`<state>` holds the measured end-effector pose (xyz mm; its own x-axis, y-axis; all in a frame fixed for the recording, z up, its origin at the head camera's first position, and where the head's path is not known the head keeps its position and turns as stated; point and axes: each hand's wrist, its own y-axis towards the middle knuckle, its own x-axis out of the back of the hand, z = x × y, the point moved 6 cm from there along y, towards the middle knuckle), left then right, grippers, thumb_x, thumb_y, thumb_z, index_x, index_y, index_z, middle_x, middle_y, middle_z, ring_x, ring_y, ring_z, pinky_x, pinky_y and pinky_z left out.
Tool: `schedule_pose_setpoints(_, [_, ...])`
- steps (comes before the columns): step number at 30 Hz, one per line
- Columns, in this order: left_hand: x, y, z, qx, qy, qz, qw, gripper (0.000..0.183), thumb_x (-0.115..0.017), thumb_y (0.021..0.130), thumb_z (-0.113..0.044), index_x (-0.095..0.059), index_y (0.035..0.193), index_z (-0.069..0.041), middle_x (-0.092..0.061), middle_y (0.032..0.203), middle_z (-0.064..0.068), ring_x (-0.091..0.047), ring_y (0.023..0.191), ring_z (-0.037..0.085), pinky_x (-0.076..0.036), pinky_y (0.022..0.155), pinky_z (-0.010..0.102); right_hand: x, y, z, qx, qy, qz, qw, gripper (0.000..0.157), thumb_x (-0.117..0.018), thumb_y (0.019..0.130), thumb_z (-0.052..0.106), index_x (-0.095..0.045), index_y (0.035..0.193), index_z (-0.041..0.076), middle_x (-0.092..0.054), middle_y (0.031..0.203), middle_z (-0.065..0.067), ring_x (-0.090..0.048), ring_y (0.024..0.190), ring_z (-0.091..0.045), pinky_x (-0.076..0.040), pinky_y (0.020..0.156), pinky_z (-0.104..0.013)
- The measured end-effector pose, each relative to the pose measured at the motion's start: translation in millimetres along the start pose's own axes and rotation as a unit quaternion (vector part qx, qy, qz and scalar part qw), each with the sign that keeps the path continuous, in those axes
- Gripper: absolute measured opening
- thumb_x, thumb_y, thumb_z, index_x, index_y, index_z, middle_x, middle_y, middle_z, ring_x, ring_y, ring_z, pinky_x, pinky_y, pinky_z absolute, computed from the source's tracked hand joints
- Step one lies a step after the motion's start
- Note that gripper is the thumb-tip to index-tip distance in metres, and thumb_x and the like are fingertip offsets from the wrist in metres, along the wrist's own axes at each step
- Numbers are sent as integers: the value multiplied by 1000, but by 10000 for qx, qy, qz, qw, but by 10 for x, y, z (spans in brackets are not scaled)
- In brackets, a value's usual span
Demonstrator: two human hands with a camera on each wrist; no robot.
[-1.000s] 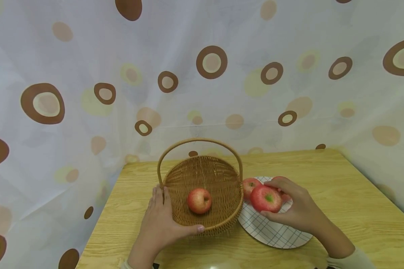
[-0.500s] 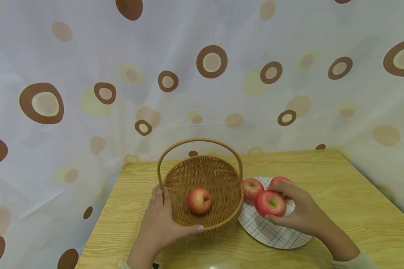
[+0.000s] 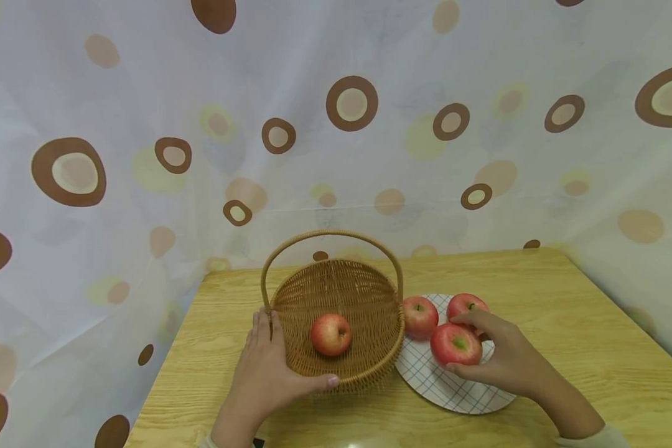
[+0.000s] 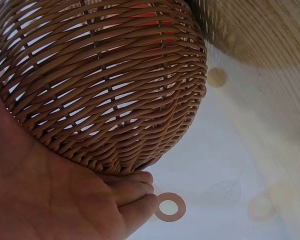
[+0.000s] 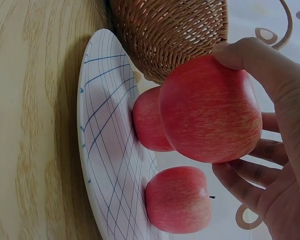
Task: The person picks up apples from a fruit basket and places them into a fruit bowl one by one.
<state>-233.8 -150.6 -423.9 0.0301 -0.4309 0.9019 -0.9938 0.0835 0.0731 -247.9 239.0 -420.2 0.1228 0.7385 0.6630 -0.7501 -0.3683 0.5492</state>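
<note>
In the head view a brown wicker basket (image 3: 364,336) with a tall arched handle stands at the table's middle, with one red apple (image 3: 331,335) inside. My left hand (image 3: 269,367) rests against its left side, fingers fairly straight at the rim and thumb lying along the front rim. The left wrist view shows that palm beside the weave. Right of the basket, my right hand (image 3: 504,354) holds a red apple (image 3: 456,344) between thumb and fingers. In the right wrist view this held apple (image 5: 210,109) hangs above the plate, apart from its surface.
A round white plate (image 3: 453,395) with blue grid lines lies close to the basket's right side. Two more red apples sit on it, a left apple (image 3: 420,316) and a back apple (image 3: 463,305). A spotted curtain (image 3: 336,168) hangs behind the wooden table (image 3: 582,323).
My right hand has moved rightward and slightly toward the front with the held apple, away from the basket and over the plate. The left hand and basket stay put.
</note>
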Motion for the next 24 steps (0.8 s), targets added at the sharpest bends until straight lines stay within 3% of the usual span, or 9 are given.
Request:
schedule_pose_setpoints(12, [-11, -3, 7, 14, 28, 9, 10000, 162, -64, 61, -103, -11, 166, 9, 5, 174, 31, 3, 164, 45, -21, 130, 63, -4, -64, -65, 54, -171, 3, 9998, 71, -106, 63, 23, -70, 124, 13, -74, 116, 3, -68, 93, -2, -59, 75, -20])
schedule_pose_setpoints(24, [-12, -5, 15, 20, 7, -36, 10000, 165, -62, 57, -106, -13, 166, 9, 4, 174, 31, 3, 164, 44, -19, 131, 62, 6, -115, -158, -292, -368, 145, 9988, 71, -104, 67, 31, -70, 125, 8, -74, 117, 4, -67, 94, 1, -61, 74, -25])
